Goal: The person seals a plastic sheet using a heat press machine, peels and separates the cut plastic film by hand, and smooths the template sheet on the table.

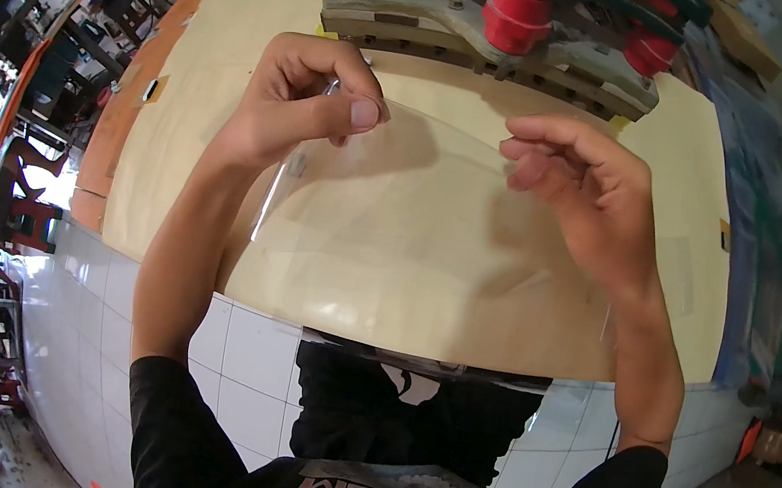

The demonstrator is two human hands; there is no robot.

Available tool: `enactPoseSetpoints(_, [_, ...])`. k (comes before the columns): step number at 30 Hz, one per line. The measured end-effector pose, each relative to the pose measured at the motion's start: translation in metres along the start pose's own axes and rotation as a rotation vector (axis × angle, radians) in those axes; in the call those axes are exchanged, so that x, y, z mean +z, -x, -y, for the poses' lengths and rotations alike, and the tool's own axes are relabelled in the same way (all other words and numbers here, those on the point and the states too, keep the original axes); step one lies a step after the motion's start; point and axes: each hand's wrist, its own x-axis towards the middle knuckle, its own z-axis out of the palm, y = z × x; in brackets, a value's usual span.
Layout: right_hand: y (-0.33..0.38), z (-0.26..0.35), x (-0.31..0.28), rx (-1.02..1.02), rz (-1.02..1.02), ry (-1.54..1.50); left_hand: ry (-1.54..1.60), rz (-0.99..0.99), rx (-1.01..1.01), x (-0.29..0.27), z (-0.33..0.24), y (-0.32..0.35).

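Note:
Both my hands hold up a clear, thin plastic sheet point(421, 238) over a pale wooden tabletop point(209, 52). My left hand point(306, 100) pinches the sheet's upper left corner between thumb and fingers. My right hand point(572, 184) grips the upper right edge with curled fingers. The sheet hangs down toward me, and its lower edge reaches past the table's near rim. Through it the tabletop shows plainly.
At the table's far edge stands a grey metal machine frame point(497, 41) with red cylinders point(517, 16). White floor tiles point(248, 354) lie below the table. Chairs and furniture point(10, 214) stand far left; clutter lines the right wall.

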Motion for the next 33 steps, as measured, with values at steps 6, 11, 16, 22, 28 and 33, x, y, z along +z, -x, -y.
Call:
enactPoseSetpoints(6, [0.004,0.003,0.003,-0.006,0.078,0.037,-0.079,-0.050,-0.018,0.007,-0.001,0.000])
enactPoseSetpoints(11, [0.004,0.013,0.003,0.045,0.083,0.156,-0.089,-0.079,-0.021,0.008,0.000,0.001])
enactPoseSetpoints(16, [0.003,0.018,0.003,-0.082,0.106,0.238,0.000,0.021,-0.035,0.002,-0.002,0.002])
enactPoseSetpoints(22, [0.004,0.017,0.001,-0.200,0.090,0.306,0.062,0.025,0.011,0.000,0.005,0.002])
enactPoseSetpoints(28, [0.005,0.017,0.002,-0.208,0.054,0.321,0.081,-0.004,-0.013,0.000,0.005,0.003])
enactPoseSetpoints(33, [0.006,0.017,0.000,-0.206,0.070,0.306,0.079,0.015,-0.010,-0.001,0.004,0.004])
